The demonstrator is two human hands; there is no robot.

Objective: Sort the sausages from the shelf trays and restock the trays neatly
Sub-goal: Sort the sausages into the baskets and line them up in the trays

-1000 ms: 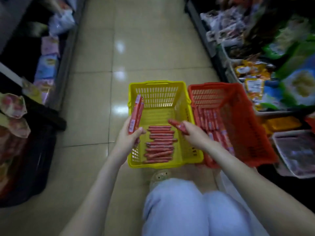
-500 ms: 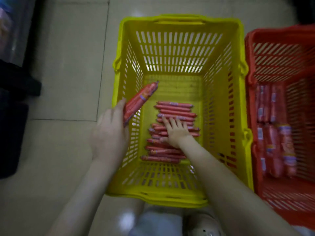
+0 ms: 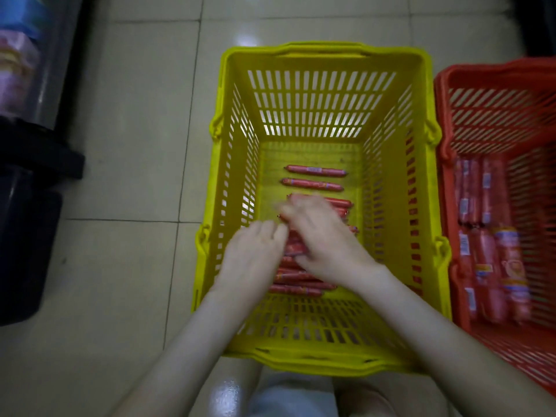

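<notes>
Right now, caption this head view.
Left hand and right hand meet over sausages in the yellow basket, red basket alongside.

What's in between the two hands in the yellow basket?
Red sausages lie between the left hand and the right hand, seen in the head view.

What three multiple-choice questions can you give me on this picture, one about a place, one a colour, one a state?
1. The left hand and right hand are: A on a counter; B inside the yellow basket; C on a table.
2. The basket right of it is: A blue; B red; C green.
3. The two farthest thin sausages lie: A upright; B crossed; C flat, apart.
Key: B, both reach down within its walls; B, the red basket stands beside; C, yellow bottom shows between them.
</notes>
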